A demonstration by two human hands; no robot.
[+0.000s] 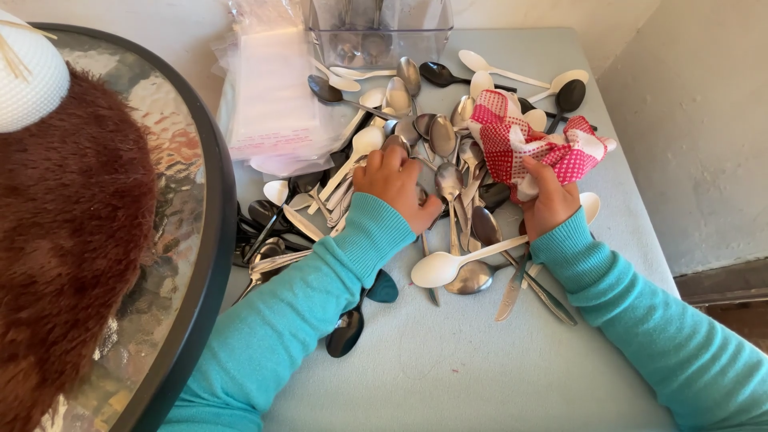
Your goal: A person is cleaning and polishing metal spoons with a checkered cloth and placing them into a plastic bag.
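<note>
A heap of metal, white and black spoons [436, 152] lies spread over a pale blue-grey table [480, 360]. My left hand [396, 186] rests palm down on the heap, its fingers curled over the spoons; whether it grips one I cannot tell. My right hand [548, 200] is closed on a red-and-white checked cloth [524, 138], bunched up above the heap's right side. A long white spoon [456, 260] lies below and between the two hands. Both arms wear teal sleeves.
A stack of clear plastic bags [268, 104] lies at the back left, with a clear plastic container [376, 32] behind the spoons. A round glass table with a black rim [212, 208] stands on the left, carrying a brown furry thing [72, 232]. A wall [696, 120] borders the right.
</note>
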